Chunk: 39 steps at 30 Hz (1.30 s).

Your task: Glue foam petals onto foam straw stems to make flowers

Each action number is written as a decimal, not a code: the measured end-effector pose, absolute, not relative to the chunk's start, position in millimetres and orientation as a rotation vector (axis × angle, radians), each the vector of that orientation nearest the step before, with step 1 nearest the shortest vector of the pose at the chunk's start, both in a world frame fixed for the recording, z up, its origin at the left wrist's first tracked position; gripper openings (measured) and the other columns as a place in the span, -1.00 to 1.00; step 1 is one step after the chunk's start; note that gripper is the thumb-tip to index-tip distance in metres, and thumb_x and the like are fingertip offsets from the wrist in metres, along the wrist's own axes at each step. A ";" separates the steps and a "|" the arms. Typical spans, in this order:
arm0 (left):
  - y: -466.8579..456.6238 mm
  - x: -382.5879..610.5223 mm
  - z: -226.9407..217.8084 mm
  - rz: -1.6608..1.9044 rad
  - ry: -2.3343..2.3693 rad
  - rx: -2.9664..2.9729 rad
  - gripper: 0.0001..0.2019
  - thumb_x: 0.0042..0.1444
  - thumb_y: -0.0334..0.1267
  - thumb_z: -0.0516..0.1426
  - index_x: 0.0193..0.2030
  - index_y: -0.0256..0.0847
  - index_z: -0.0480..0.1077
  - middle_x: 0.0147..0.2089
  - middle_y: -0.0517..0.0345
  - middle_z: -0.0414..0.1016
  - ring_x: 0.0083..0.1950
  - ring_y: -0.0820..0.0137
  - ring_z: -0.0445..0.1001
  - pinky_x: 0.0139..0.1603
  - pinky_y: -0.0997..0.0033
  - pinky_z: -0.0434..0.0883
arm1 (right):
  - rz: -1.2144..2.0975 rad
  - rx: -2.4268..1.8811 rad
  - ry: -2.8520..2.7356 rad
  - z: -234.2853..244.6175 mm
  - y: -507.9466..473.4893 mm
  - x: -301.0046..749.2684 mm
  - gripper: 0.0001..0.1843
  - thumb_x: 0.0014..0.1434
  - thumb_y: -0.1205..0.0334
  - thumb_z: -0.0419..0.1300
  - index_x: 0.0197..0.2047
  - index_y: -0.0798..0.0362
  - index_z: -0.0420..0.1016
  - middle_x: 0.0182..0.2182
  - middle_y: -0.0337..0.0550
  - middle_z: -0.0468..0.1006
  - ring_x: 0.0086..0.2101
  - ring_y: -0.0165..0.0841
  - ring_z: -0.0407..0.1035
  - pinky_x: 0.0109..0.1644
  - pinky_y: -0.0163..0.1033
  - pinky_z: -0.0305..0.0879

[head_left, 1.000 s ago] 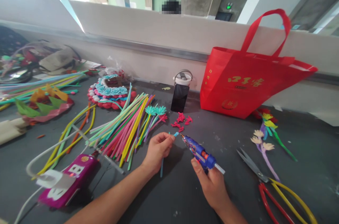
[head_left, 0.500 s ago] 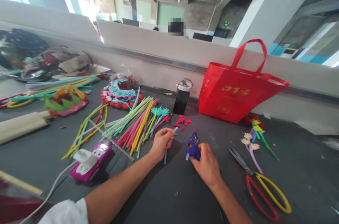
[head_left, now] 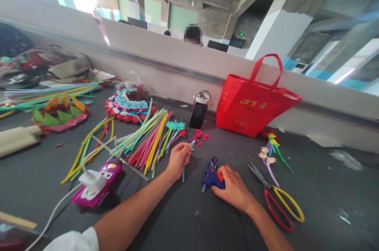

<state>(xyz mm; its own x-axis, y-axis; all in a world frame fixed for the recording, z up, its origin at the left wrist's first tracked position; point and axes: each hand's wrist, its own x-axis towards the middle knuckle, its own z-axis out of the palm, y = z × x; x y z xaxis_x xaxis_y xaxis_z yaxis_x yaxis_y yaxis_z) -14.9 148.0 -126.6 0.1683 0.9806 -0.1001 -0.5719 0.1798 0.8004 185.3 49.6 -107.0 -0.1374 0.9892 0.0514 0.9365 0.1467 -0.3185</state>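
Note:
My left hand (head_left: 177, 158) is closed in a pinch on a thin blue stick (head_left: 184, 168) with a light blue tip, held upright over the dark table (head_left: 325, 187). My right hand (head_left: 232, 189) is wrapped round a blue glue gun (head_left: 211, 174) that rests on the table, nozzle pointing away from me. Small red flower pieces (head_left: 199, 137) lie just beyond the stick's tip. A fan of coloured foam sticks (head_left: 148, 140) is spread out left of my left hand.
Scissors with red and yellow handles (head_left: 278, 201) lie right of my right hand. A red tote bag (head_left: 251, 102) and a dark bottle (head_left: 199, 112) stand at the back wall. A magenta power strip (head_left: 97, 184) with a white plug sits front left. Finished flower stems (head_left: 271, 150) lie near the bag.
My right hand has swung the glue gun away from the stick's tip and set it down on the table. The left hand still pinches the blue stick. The view has tilted upward.

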 end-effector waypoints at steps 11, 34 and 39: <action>149.0 -12.8 -126.7 1.242 0.767 0.673 -0.76 -0.13 -0.18 0.30 -0.44 -0.26 0.38 -0.58 0.34 0.26 -0.71 0.69 0.00 -0.70 0.57 -0.14 | 0.273 -1.763 -2.290 -48.4 127.3 187.2 -0.85 0.26 0.23 0.09 -0.25 -0.02 0.49 -0.28 -0.21 0.51 -0.27 -0.38 0.42 -0.15 -0.32 0.24; 142.1 -8.3 -121.7 1.140 0.799 0.734 -0.73 -0.11 -0.13 0.31 -0.44 -0.25 0.36 -0.60 0.35 0.24 -0.68 0.68 -0.01 -0.68 0.58 -0.16 | 0.695 -1.546 -1.705 -97.8 151.2 179.0 -0.81 0.09 0.19 0.12 -0.26 0.06 0.48 -0.44 -0.24 0.50 -0.44 -0.40 0.36 -0.34 -0.32 0.29; 140.5 -8.5 -121.8 1.134 0.809 0.763 -0.73 -0.09 -0.13 0.30 -0.45 -0.25 0.35 -0.58 0.34 0.25 -0.68 0.68 -0.01 -0.68 0.56 -0.15 | 0.874 -1.489 -1.467 -106.2 141.1 179.8 -0.61 0.09 0.10 0.14 -0.05 0.05 0.52 -0.49 -0.28 0.47 -0.59 -0.48 0.22 -0.57 -0.39 0.08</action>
